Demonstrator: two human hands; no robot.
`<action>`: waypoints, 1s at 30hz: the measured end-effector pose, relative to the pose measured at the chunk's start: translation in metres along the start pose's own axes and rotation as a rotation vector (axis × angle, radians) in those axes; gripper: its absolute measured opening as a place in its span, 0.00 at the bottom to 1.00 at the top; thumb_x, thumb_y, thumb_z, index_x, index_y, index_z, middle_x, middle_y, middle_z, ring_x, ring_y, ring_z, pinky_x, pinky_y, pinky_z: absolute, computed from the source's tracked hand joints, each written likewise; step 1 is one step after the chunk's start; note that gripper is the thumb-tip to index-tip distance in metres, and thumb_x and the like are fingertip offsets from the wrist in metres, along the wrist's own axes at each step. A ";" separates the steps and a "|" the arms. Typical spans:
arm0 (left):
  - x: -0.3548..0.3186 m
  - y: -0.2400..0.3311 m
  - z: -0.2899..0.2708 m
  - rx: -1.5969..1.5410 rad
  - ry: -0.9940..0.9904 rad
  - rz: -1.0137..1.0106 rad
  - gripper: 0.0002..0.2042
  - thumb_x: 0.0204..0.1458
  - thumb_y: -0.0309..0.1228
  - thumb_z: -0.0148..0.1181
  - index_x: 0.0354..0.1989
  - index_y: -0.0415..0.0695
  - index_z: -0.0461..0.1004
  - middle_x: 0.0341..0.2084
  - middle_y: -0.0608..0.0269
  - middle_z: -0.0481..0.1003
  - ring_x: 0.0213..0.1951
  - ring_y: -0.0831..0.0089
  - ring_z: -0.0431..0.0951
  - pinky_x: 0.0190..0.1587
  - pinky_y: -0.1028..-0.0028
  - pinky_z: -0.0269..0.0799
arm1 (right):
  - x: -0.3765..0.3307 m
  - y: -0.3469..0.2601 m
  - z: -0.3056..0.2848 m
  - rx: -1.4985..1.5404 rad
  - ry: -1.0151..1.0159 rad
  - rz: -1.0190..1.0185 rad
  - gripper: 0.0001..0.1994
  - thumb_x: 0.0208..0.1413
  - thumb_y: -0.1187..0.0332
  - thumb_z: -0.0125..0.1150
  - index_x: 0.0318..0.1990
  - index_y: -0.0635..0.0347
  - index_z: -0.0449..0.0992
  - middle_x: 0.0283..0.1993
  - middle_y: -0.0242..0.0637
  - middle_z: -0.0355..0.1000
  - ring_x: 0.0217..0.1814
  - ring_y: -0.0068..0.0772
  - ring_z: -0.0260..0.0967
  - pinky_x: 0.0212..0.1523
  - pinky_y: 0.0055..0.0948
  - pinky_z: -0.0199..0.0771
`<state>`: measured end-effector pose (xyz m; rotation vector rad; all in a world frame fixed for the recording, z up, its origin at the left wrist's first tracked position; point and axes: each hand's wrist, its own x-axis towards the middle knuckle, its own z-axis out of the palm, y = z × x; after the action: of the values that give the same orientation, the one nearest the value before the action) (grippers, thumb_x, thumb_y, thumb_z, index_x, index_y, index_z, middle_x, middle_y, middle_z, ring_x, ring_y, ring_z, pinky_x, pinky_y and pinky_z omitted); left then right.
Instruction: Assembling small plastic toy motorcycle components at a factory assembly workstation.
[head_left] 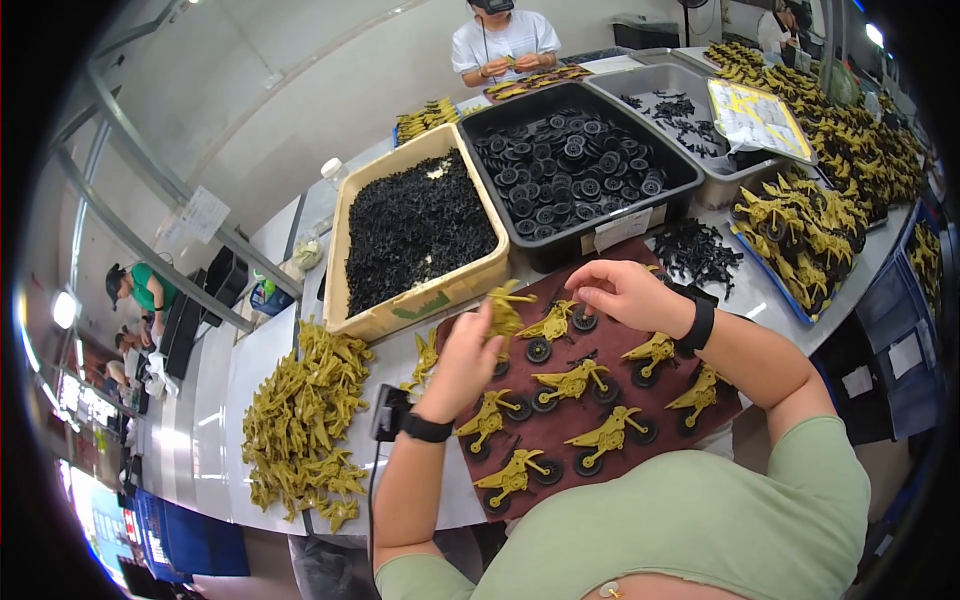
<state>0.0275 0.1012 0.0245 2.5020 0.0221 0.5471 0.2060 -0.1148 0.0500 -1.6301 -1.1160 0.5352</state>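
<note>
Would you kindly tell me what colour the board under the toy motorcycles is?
The board is dark maroon-brown, seen best in the head view.

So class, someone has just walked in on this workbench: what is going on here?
A person is assembling olive-green toy motorcycles on a dark red mat. The left hand holds up one motorcycle body, while the right hand presses a black wheel onto another bike on the mat. About eight bikes lie there. A tub of black wheels sits behind, and a pile of bare green bodies lies to the left.
</note>
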 end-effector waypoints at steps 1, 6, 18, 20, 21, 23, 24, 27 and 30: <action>0.006 0.007 0.011 -0.005 -0.035 -0.002 0.27 0.51 0.22 0.57 0.61 0.33 0.59 0.39 0.50 0.69 0.42 0.61 0.72 0.46 0.72 0.67 | 0.001 0.004 -0.004 0.000 0.000 -0.002 0.10 0.60 0.74 0.52 0.47 0.66 0.73 0.38 0.34 0.74 0.35 0.20 0.72 0.38 0.22 0.73; 0.021 0.014 0.053 0.000 -0.012 -0.019 0.25 0.50 0.21 0.57 0.59 0.35 0.63 0.38 0.50 0.70 0.43 0.57 0.72 0.44 0.68 0.68 | -0.008 0.027 -0.033 0.071 0.076 0.032 0.10 0.59 0.75 0.52 0.46 0.66 0.73 0.39 0.35 0.75 0.34 0.20 0.71 0.37 0.21 0.74; 0.027 0.013 0.073 0.443 -0.059 0.017 0.16 0.50 0.26 0.58 0.49 0.40 0.72 0.41 0.59 0.74 0.45 0.60 0.73 0.47 0.64 0.65 | -0.052 0.058 -0.076 0.170 0.251 0.009 0.08 0.59 0.74 0.53 0.43 0.67 0.74 0.34 0.33 0.73 0.32 0.20 0.71 0.35 0.21 0.72; 0.024 0.012 0.072 0.453 -0.074 0.025 0.16 0.50 0.27 0.59 0.49 0.40 0.72 0.42 0.59 0.74 0.45 0.60 0.72 0.48 0.64 0.64 | -0.055 0.048 -0.080 0.088 0.276 -0.034 0.08 0.58 0.74 0.54 0.42 0.66 0.74 0.34 0.36 0.72 0.33 0.24 0.72 0.35 0.23 0.72; 0.024 0.012 0.073 0.460 -0.071 0.028 0.17 0.50 0.28 0.60 0.49 0.40 0.72 0.42 0.59 0.74 0.46 0.60 0.72 0.49 0.63 0.64 | -0.056 0.048 -0.082 0.097 0.286 -0.028 0.08 0.58 0.74 0.54 0.42 0.66 0.74 0.34 0.36 0.72 0.33 0.24 0.72 0.35 0.23 0.72; 0.025 0.019 0.073 0.436 -0.091 0.002 0.17 0.48 0.30 0.62 0.48 0.40 0.73 0.42 0.58 0.74 0.46 0.61 0.73 0.51 0.63 0.63 | -0.058 0.051 -0.084 -0.103 0.289 -0.117 0.08 0.57 0.74 0.54 0.43 0.65 0.75 0.34 0.39 0.72 0.34 0.29 0.72 0.36 0.26 0.71; 0.028 0.021 0.074 0.431 -0.097 -0.001 0.17 0.47 0.30 0.63 0.47 0.40 0.73 0.42 0.58 0.75 0.46 0.61 0.73 0.51 0.63 0.63 | -0.059 0.050 -0.086 -0.096 0.295 -0.111 0.08 0.57 0.74 0.54 0.43 0.65 0.75 0.34 0.39 0.72 0.34 0.29 0.72 0.36 0.26 0.71; 0.029 0.021 0.077 0.438 -0.099 0.005 0.18 0.46 0.30 0.64 0.47 0.41 0.74 0.42 0.59 0.75 0.45 0.61 0.73 0.50 0.64 0.63 | -0.060 0.050 -0.085 -0.149 0.283 -0.129 0.08 0.55 0.75 0.54 0.42 0.64 0.75 0.35 0.42 0.72 0.36 0.35 0.72 0.37 0.28 0.71; 0.029 0.022 0.076 0.454 -0.096 0.009 0.18 0.45 0.30 0.65 0.47 0.41 0.74 0.41 0.59 0.76 0.44 0.62 0.74 0.49 0.64 0.63 | -0.062 0.050 -0.084 -0.193 0.293 -0.178 0.07 0.55 0.75 0.54 0.41 0.65 0.75 0.35 0.43 0.72 0.37 0.39 0.72 0.37 0.31 0.72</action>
<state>0.0817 0.0466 -0.0097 2.9691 0.1092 0.4646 0.2636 -0.2113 0.0230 -1.6889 -1.1024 0.0703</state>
